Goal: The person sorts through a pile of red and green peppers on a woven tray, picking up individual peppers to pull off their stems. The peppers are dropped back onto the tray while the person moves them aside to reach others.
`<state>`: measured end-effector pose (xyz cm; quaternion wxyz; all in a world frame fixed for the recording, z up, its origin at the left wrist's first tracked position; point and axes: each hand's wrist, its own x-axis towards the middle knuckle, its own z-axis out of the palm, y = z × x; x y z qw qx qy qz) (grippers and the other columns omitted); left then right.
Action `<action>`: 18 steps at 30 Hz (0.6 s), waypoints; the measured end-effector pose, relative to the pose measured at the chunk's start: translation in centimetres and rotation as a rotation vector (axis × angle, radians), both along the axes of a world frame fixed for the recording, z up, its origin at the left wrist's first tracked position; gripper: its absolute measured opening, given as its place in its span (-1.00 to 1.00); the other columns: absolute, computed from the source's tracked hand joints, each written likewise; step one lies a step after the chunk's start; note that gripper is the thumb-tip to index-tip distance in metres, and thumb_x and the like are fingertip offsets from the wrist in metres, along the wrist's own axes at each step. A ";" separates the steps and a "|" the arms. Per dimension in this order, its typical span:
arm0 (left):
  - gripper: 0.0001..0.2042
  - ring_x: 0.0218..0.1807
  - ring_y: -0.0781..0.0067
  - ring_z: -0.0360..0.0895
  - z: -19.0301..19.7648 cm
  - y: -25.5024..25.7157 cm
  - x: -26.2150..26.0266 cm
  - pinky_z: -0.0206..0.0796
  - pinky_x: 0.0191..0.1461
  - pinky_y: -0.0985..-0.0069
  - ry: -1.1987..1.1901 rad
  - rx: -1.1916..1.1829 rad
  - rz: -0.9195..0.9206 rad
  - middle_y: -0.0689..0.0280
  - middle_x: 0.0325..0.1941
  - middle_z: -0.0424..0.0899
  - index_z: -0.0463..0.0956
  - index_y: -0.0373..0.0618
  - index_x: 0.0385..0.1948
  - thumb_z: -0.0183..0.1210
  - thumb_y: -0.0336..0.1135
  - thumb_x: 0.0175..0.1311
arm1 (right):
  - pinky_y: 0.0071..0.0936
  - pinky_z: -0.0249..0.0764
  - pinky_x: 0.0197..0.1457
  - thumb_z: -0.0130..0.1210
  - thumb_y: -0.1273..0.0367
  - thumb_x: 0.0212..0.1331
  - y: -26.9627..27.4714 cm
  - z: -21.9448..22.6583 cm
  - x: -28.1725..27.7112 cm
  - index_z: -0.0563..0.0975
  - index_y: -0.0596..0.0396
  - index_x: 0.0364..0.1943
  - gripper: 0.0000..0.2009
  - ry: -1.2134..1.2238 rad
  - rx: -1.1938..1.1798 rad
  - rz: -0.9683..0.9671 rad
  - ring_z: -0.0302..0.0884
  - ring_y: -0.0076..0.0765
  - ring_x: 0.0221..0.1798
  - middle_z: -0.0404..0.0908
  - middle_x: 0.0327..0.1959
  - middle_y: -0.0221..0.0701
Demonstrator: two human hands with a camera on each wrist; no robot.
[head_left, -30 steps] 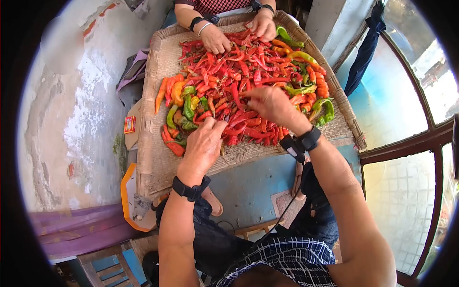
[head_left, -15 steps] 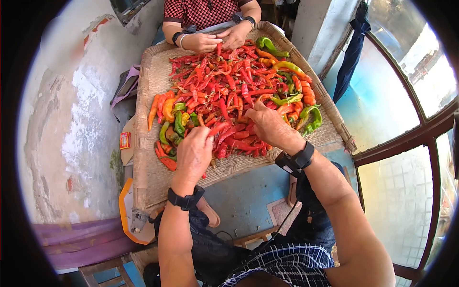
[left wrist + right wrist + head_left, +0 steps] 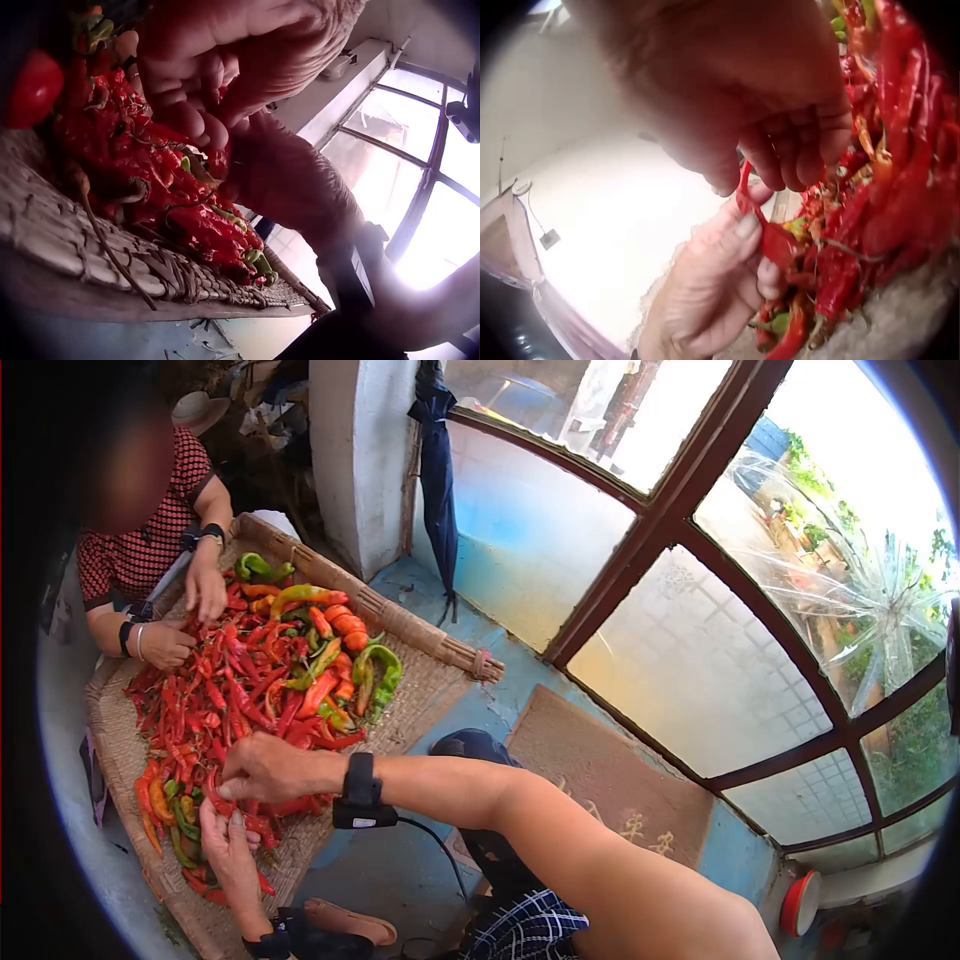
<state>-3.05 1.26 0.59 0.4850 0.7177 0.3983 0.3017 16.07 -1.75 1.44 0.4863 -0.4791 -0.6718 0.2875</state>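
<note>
A red chili pepper (image 3: 778,246) is stretched between my two hands in the right wrist view. My left hand (image 3: 232,860) pinches its body between thumb and fingers. At its thin upper end, my right hand (image 3: 275,768) pinches with the fingertips, knuckles up. Both hands are close together over the near side of a heap of red chili peppers (image 3: 205,685). The heap lies on a woven tray (image 3: 425,705). Green and orange peppers (image 3: 325,600) lie along the heap's right side, and more green ones (image 3: 185,815) at its left.
Across the tray, another person's hands (image 3: 207,592) are at the heap's far edge. The tray's raised rim (image 3: 400,622) runs along the right. Beyond it are a folded dark umbrella (image 3: 436,490), a framed glass door (image 3: 690,650) and a doormat (image 3: 600,760) on the floor.
The head view has swung right, so the tray now appears at the left. My right hand has come over to my left hand and the pepper there. The other person's hands have moved apart.
</note>
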 end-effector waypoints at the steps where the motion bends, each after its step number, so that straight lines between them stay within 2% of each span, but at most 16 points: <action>1: -0.65 -0.54 0.70 0.28 0.2 -0.3 0.4 0.16 -0.45 0.73 0.016 0.012 0.014 0.37 -0.31 0.52 0.27 -0.23 0.16 -0.03 -0.35 0.39 | -0.17 0.45 -0.26 0.20 0.35 0.04 -0.5 -0.5 -0.6 0.60 0.25 -0.42 -0.81 -0.012 0.033 0.013 0.59 0.01 -0.35 0.59 -0.47 -0.07; 3: -0.58 -0.53 0.70 0.30 0.3 -0.7 0.9 0.19 -0.45 0.72 0.029 -0.014 -0.018 0.33 -0.27 0.55 0.21 -0.24 0.24 -0.02 -0.40 0.37 | -0.17 0.45 -0.30 0.20 0.36 0.02 -0.7 -0.7 -1.1 0.60 0.22 -0.43 -0.83 0.001 -0.107 0.034 0.59 0.00 -0.38 0.59 -0.49 -0.09; 6: -0.51 -0.48 0.69 0.38 0.8 -1.6 1.6 0.28 -0.42 0.69 0.016 -0.102 -0.003 0.34 -0.29 0.55 0.12 -0.29 0.29 -0.02 -0.50 0.32 | -0.18 0.46 -0.32 0.19 0.38 0.01 -0.9 -0.6 -1.6 0.58 0.22 -0.43 -0.85 -0.003 -0.053 -0.036 0.59 -0.02 -0.41 0.58 -0.51 -0.10; 7: -0.49 -0.48 0.68 0.40 0.8 -1.6 1.6 0.29 -0.42 0.69 0.010 -0.109 -0.052 0.34 -0.29 0.57 0.11 -0.26 0.31 -0.01 -0.51 0.30 | -0.20 0.46 -0.34 0.18 0.39 0.01 -0.6 -1.5 -1.6 0.56 0.22 -0.41 -0.84 0.038 0.069 -0.023 0.59 0.00 -0.44 0.58 -0.52 -0.10; 8: -0.47 -0.44 0.67 0.44 1.3 -1.7 1.8 0.32 -0.40 0.68 0.024 -0.133 -0.081 0.33 -0.24 0.59 0.12 -0.23 0.32 0.00 -0.53 0.28 | -0.23 0.47 -0.33 0.17 0.38 0.04 -0.9 -0.9 -1.1 0.56 0.22 -0.38 -0.83 -0.033 0.035 -0.010 0.60 -0.05 -0.42 0.58 -0.50 -0.11; 9: -0.47 -0.41 0.54 0.53 1.3 -2.1 2.0 0.38 -0.36 0.59 0.012 -0.075 -0.007 0.24 -0.26 0.64 0.16 -0.22 0.29 0.05 -0.49 0.25 | -0.25 0.47 -0.30 0.15 0.38 0.08 -0.4 -1.0 -0.5 0.56 0.22 -0.36 -0.84 -0.051 -0.073 0.073 0.62 -0.13 -0.39 0.59 -0.49 -0.13; 10: -0.45 -0.36 0.34 0.62 1.6 -1.9 1.5 0.43 -0.29 0.46 0.236 0.196 -0.049 0.13 -0.30 0.67 0.20 -0.24 0.26 0.14 -0.42 0.21 | -0.26 0.47 -0.30 0.14 0.38 0.11 0.1 -0.8 0.5 0.55 0.21 -0.34 -0.84 -0.146 -0.033 0.110 0.62 -0.20 -0.39 0.60 -0.48 -0.14; 11: -0.43 -0.31 0.17 0.64 1.5 -1.9 1.5 0.44 -0.23 0.34 0.271 0.298 -0.032 0.07 -0.32 0.67 0.24 -0.23 0.24 0.21 -0.34 0.16 | -0.25 0.46 -0.31 0.14 0.37 0.12 -0.1 0.8 1.5 0.56 0.21 -0.33 -0.84 -0.248 -0.077 0.083 0.60 -0.18 -0.42 0.60 -0.49 -0.14; 12: -0.47 -0.38 0.35 0.61 1.7 -1.9 1.6 0.43 -0.27 0.44 0.273 0.305 -0.034 0.10 -0.36 0.66 0.28 -0.28 0.20 0.20 -0.41 0.16 | -0.26 0.45 -0.32 0.15 0.36 0.12 0.7 0.0 2.2 0.56 0.21 -0.36 -0.84 -0.252 0.004 0.045 0.57 -0.18 -0.45 0.57 -0.52 -0.14; 13: -0.49 -0.38 0.33 0.62 1.7 -2.0 1.6 0.45 -0.27 0.42 0.301 0.334 -0.055 0.11 -0.34 0.66 0.33 -0.27 0.16 0.22 -0.40 0.14 | -0.27 0.48 -0.31 0.16 0.35 0.10 0.9 1.8 2.9 0.57 0.20 -0.34 -0.83 -0.454 -0.120 -0.038 0.56 -0.18 -0.48 0.58 -0.52 -0.14; 14: -0.49 -0.33 0.23 0.62 1.8 -2.2 1.6 0.46 -0.20 0.36 0.349 0.397 -0.071 0.09 -0.27 0.64 0.37 -0.24 0.12 0.27 -0.37 0.09 | -0.34 0.49 -0.36 0.15 0.37 0.14 1.5 1.3 2.9 0.57 0.21 -0.28 -0.83 -0.241 0.007 -0.186 0.54 -0.30 -0.52 0.59 -0.58 -0.22; 15: -0.49 -0.15 0.13 0.56 1.5 -2.2 1.3 0.44 -0.07 0.30 0.415 0.602 -0.133 0.08 -0.08 0.57 0.41 -0.20 0.09 0.31 -0.33 0.04 | -0.45 0.48 -0.40 0.13 0.40 0.19 2.3 0.9 3.1 0.56 0.24 -0.24 -0.84 -0.130 -0.056 -0.331 0.53 -0.44 -0.52 0.59 -0.56 -0.31; 16: -0.50 -0.07 0.08 0.51 1.5 -2.5 1.2 0.42 -0.03 0.28 0.467 0.639 -0.174 0.09 -0.01 0.51 0.43 -0.19 0.07 0.31 -0.33 0.03 | -0.55 0.47 -0.41 0.10 0.42 0.23 2.5 1.3 3.3 0.55 0.27 -0.26 -0.85 0.103 -0.101 -0.352 0.52 -0.57 -0.45 0.59 -0.44 -0.31; 17: -0.51 0.02 0.04 0.45 1.5 -2.8 1.2 0.41 0.02 0.26 0.515 0.671 -0.224 0.09 0.07 0.46 0.45 -0.18 0.06 0.32 -0.32 0.02 | -0.47 0.51 -0.35 0.13 0.41 0.19 2.3 1.4 3.1 0.55 0.25 -0.19 -0.81 0.169 0.011 -0.418 0.54 -0.46 -0.41 0.61 -0.22 -0.16; 18: -0.51 0.02 0.04 0.45 1.4 -2.9 1.2 0.41 0.02 0.26 0.519 0.671 -0.209 0.09 0.07 0.46 0.45 -0.18 0.06 0.32 -0.32 0.02 | -0.38 0.52 -0.30 0.15 0.39 0.16 1.5 2.1 3.0 0.53 0.23 -0.12 -0.75 0.015 0.033 -0.431 0.56 -0.33 -0.37 0.59 -0.18 -0.12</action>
